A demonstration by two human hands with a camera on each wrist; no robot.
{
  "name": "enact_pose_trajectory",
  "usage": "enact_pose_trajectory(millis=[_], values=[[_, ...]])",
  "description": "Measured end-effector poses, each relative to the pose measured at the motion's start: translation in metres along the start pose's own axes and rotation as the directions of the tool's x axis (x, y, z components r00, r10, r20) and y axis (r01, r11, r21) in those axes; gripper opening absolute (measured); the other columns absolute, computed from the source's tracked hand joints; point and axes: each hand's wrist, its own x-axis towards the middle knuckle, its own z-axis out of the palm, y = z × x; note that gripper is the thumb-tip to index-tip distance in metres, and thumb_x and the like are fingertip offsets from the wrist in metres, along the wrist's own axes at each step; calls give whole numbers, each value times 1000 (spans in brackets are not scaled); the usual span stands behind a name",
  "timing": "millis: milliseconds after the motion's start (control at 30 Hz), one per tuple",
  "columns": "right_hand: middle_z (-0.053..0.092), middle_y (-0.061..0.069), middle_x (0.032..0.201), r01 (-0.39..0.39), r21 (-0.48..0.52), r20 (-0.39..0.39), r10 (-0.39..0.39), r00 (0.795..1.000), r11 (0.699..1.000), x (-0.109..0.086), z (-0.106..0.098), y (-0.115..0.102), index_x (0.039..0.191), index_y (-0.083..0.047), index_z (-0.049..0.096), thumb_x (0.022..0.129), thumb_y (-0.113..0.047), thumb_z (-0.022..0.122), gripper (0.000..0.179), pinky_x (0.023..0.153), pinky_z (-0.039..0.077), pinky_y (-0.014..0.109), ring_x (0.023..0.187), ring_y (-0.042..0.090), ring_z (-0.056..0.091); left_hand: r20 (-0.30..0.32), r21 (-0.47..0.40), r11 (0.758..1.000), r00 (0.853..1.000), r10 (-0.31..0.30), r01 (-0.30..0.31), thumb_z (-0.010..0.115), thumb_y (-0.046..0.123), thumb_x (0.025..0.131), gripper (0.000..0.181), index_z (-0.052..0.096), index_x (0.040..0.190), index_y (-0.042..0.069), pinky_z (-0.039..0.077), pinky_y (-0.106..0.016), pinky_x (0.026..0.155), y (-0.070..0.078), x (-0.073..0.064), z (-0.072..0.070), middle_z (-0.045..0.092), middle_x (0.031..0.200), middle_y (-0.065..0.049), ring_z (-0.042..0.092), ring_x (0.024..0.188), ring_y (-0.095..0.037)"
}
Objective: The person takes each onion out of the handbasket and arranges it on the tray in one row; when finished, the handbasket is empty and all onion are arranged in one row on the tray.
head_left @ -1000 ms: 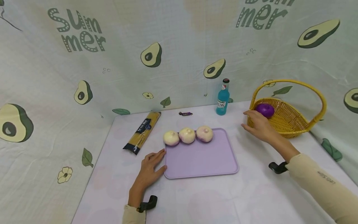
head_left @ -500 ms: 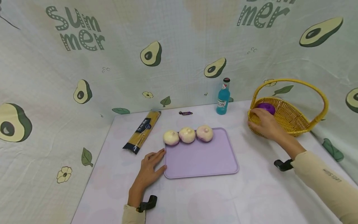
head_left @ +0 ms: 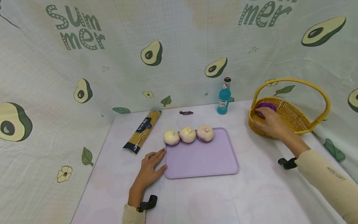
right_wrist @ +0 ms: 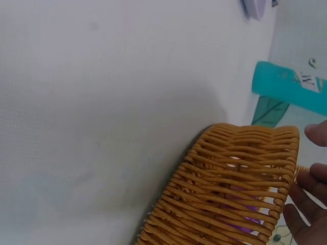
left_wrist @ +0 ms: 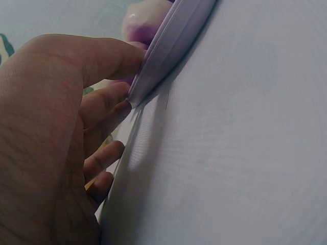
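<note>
My right hand (head_left: 269,123) reaches over the near left rim of a yellow wicker basket (head_left: 296,119). Its fingertips are at a shiny purple onion (head_left: 267,106) in the basket, partly covered by the hand. The right wrist view shows loosely bent fingers (right_wrist: 306,204) at the rim, with purple visible through the weave; contact with the onion cannot be made out. My left hand (head_left: 151,168) rests at the left edge of a lilac tray (head_left: 201,161), its fingertips touching the rim. Three cream-and-purple onions (head_left: 187,134) sit in a row along the tray's far left edge.
A pack of spaghetti (head_left: 143,130) lies left of the tray. Behind the tray are a small wrapped candy (head_left: 186,113) and an upright blue bottle (head_left: 223,99). The basket's tall handle (head_left: 293,81) arches above it. A printed cloth (head_left: 179,37) hangs behind the table.
My right hand has moved right, from beside the basket to over its rim and in to the purple onion. The left hand and the tray have stayed put.
</note>
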Motion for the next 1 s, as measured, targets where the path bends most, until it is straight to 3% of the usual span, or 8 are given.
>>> enact_pose_trajectory(millis=[433, 767, 1000], values=[[34, 42, 140, -52, -24, 39, 53, 998, 998, 9, -2, 14, 141, 17, 35, 99, -26, 63, 67, 105, 26, 69, 131, 59, 28, -10, 8, 1000, 1000, -1, 1, 65, 40, 95, 64, 41, 154, 31, 20, -51, 110, 1, 1, 0, 33, 158, 19, 29, 139, -20], [33, 42, 138, -43, -20, -9, 43, 999, 999, 16, -5, 28, 140, 20, 34, 97, -20, 64, 66, 100, 31, 71, 126, 58, 33, -12, 13, 1000, 1000, 2, -2, 64, 41, 95, 64, 40, 154, 34, 20, -51, 110, -1, 3, 0, 31, 157, 24, 29, 139, -18], [32, 43, 137, -83, -33, -14, 82, 997, 996, 19, -3, 42, 141, 19, 32, 97, -22, 63, 68, 100, 29, 72, 125, 59, 32, -19, 7, 1000, 1000, 12, -12, 65, 40, 95, 64, 42, 154, 30, 21, -53, 109, 1, 1, 0, 34, 158, 19, 31, 138, -22]])
